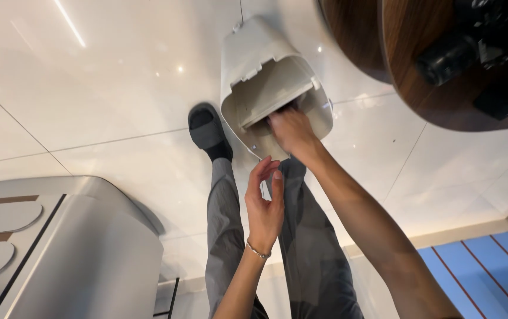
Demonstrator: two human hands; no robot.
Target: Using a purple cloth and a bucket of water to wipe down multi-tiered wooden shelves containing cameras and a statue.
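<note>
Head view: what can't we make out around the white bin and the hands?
- Right hand: fingertips hidden inside the white bin; a grip cannot be told.
- Bin contents: shadowed, blocked by that hand.
- Left hand: open, holds nothing; forearm cut by the bottom edge.
- Black items on the round wooden table: dark, cut by the top edge.
- Second foot: hidden behind the bin.

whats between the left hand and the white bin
Nothing but air: in the head view the left hand hangs open just below the white bin, grey trouser legs behind.

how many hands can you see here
2. The right hand reaches into the tilted white plastic bin, fingers hidden inside. The left hand, open, is just below the bin, wearing a thin bracelet.
</note>
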